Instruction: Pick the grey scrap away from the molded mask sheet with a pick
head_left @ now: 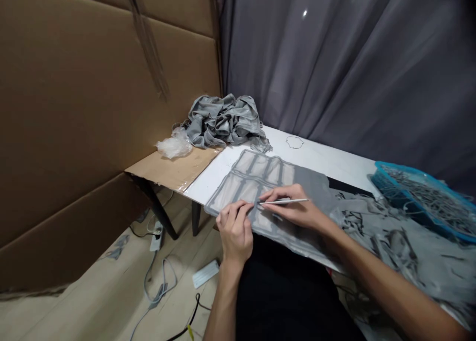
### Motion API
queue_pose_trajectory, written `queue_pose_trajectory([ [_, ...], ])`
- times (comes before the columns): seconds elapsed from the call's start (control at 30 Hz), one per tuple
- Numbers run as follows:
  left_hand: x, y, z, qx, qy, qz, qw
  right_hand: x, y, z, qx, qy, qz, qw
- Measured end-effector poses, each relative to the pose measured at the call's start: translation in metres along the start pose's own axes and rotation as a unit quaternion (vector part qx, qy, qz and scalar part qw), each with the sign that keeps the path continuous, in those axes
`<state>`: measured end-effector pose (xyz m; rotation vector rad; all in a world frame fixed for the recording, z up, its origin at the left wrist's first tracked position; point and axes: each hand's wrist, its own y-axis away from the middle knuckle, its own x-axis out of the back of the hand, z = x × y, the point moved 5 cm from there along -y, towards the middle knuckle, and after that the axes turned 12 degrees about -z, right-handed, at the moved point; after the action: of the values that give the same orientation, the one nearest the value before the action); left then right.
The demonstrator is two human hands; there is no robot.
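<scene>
Black clothing [290, 286] covered the lap closest to the camera, just below the near edge of a grey fabric panel with pale, see-through windows [260, 180]. That panel lay spread on the table, its near edge by the lap, directly beneath the fingers of both hands. The left hand [236, 229] rested over its near left part, fingers bent and bunched together at a grey strip between windows; whether they pinched the cloth could not be told. The right hand [292, 207] gripped a slim, pale, pen-like tool [286, 201] between thumb and fingers, its tip pointing left, just beside the left fingertips. Whether that tip touched the cloth was unclear.

To the right lay loose grey scraps [401, 252], and past them stood a blue plastic basket [409, 168] filled with thin grey strands [431, 195]. Beyond the panel, a thin dark loop [295, 142] lay on the white tabletop [345, 156]. Towards the far left corner sat a crumpled clear plastic bag [174, 143] beside a heap of grey fabric [223, 123]. Behind hung a grey curtain [334, 58].
</scene>
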<state>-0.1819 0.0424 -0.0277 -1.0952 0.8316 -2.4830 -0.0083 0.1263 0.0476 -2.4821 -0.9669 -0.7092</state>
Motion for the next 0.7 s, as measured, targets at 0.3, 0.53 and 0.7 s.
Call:
queue_pose_trajectory([
  [0.3, 0.000, 0.001, 0.000, -0.007, 0.003, 0.010, 1.000, -0.027, 0.020, -0.015, 0.058, 0.018, 0.003, 0.998],
  [0.53, -0.001, 0.002, -0.002, -0.003, 0.001, 0.010, 1.000, -0.028, 0.024, -0.016, 0.080, 0.029, -0.009, 0.996],
  [0.7, -0.001, 0.002, -0.001, -0.004, 0.004, 0.011, 1.000, -0.029, 0.024, -0.017, 0.091, 0.037, -0.010, 0.995],
])
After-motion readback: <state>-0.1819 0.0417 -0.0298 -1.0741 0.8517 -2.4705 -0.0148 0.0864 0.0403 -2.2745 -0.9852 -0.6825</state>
